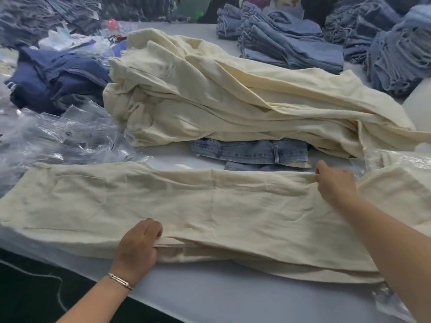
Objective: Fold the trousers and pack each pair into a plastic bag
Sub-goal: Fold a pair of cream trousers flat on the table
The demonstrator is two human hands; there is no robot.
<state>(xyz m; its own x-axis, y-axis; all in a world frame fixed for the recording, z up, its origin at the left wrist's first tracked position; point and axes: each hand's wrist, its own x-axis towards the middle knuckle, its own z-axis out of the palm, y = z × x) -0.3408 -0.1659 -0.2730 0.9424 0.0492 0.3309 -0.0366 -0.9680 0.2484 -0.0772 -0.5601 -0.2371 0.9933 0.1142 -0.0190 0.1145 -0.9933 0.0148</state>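
**Trousers pinned flat at two edges**

Trousers (186, 206) of cream cloth lay spread across the near part of the pale desk (210, 294), running from the left frame edge towards the right, where their far end passed under the right forearm and could not be followed. The left hand (137, 243), a thin bracelet (120, 280) on its wrist, gripped the near edge of the cloth, thumb and curled fingers closed over a fold; the fingertips were tucked out of sight. The right hand (335, 183) pinched the far edge between thumb and fingers, its palm turned away from the camera.

Behind the trousers rose a loose heap of cream garments (233, 96), their count impossible to tell. A folded pair of blue jeans (249, 151) lay just past the far edge, partly buried under that heap. Clear plastic bags (58, 134) lay crumpled at the left, blurred and glaring, any print on them unreadable. Another clear bag (396, 164) at the right held cream cloth and was cut off by the frame. Dark blue clothes (53, 78) sat at far left, and stacks of folded denim (291, 43) lined the far right, the outer ones cropped. A small red object (113, 24) at the back was too blurred to name.
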